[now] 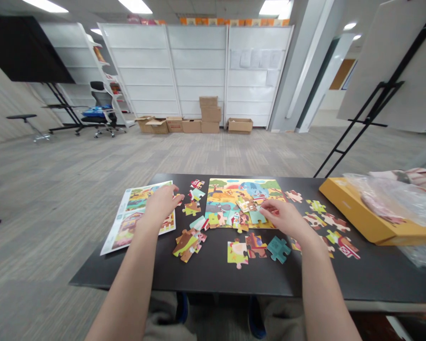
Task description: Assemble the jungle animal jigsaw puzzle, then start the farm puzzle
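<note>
My left hand (162,202) is over the right edge of a printed picture sheet (122,222). Its fingers curl around a small jigsaw puzzle piece (179,203), mostly covered by them. Above the right part of a colourful animal puzzle board (222,184), my right hand (280,214) has its fingertips pinched at a puzzle piece, partly hidden by the hand. Loose pieces lie on the board's lower part, among them a pale green piece (257,217). Nearer me are a chicken piece (237,252), a brown-purple piece (256,245) and a teal piece (279,249) lying face down.
Overlapping pieces (189,244) lie left of centre on the black table (213,277). More loose pieces, including a red barn piece (348,246), are scattered at right. A yellow box (362,213) with clear plastic wrap (404,194) occupies the right end. Cardboard boxes (209,115) stand far back.
</note>
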Tool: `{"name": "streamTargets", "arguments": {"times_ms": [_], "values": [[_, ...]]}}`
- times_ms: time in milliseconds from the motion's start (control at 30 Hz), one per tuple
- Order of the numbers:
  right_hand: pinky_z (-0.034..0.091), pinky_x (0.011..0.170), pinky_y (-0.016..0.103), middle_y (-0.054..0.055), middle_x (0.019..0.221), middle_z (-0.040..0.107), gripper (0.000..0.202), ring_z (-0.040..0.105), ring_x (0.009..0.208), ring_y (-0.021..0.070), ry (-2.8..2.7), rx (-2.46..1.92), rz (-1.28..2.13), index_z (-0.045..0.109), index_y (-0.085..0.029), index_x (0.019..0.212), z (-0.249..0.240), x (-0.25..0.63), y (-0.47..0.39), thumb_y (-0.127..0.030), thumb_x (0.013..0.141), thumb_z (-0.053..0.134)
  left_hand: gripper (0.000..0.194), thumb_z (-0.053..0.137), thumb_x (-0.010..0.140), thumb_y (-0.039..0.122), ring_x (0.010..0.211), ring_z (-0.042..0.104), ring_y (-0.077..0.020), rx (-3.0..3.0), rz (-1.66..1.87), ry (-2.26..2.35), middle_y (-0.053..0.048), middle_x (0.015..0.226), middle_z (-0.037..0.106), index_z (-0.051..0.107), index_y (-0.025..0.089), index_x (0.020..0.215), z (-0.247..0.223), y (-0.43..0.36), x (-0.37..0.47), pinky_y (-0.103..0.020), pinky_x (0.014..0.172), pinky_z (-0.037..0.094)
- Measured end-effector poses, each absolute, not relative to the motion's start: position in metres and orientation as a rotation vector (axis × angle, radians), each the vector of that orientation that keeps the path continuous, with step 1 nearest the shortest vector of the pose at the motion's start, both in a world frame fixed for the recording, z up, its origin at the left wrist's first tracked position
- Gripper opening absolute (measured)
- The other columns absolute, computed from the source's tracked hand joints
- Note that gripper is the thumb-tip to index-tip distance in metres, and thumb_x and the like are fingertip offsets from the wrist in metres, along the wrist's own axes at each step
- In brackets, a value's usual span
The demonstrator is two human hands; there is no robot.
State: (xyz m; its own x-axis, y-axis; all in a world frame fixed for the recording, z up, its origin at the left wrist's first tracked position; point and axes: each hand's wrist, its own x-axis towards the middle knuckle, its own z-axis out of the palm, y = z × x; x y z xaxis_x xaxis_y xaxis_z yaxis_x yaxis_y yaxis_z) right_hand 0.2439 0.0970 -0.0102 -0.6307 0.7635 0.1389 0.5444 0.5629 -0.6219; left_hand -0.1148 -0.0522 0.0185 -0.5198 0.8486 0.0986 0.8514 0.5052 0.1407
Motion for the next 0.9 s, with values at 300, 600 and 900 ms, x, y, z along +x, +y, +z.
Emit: {"name": "streamTargets", "arguments": {"times_ms": [300,600,900], "values": [[0.057,0.078,0.036,0.006,0.094,0.077,0.02,0.071,0.083,0.0218,-2.4,-1.039,0.716,0.07,-0.023,0.088,-0.011,0.245,0.099,-0.039,0.091,0.057,0.048,0.074,0.07,0.051,0.104,0.067,-0.0341,-2.039,0.118,-2.731,-0.013,0.112,0.073,0.067,0.02,0.107,0.051,-0.098,-0.031,-0.036,0.079,0.05],[0.056,0.078,0.035,0.005,0.093,0.077,0.019,0.071,0.084,0.0216,-2.391,-1.041,0.741,0.069,-0.023,0.088,-0.012,0.243,0.099,-0.038,0.09,0.057,0.046,0.073,0.07,0.037,0.105,0.067,-0.0354,-2.05,0.318,-2.698,-0.017,0.113,0.069,0.06,0.017,0.109,0.034,-0.115,-0.023,-0.038,0.081,0.049],[0.056,0.079,0.036,0.006,0.095,0.077,0.022,0.07,0.084,0.0222,-2.401,-1.022,0.722,0.07,-0.023,0.09,-0.015,0.245,0.101,-0.04,0.091,0.056,0.044,0.07,0.069,0.029,0.107,0.065,-0.0324,-2.235,0.163,-2.694,-0.014,0.116,0.067,0.061,0.019,0.111,0.048,-0.126,-0.013,-0.037,0.086,0.049]]}}
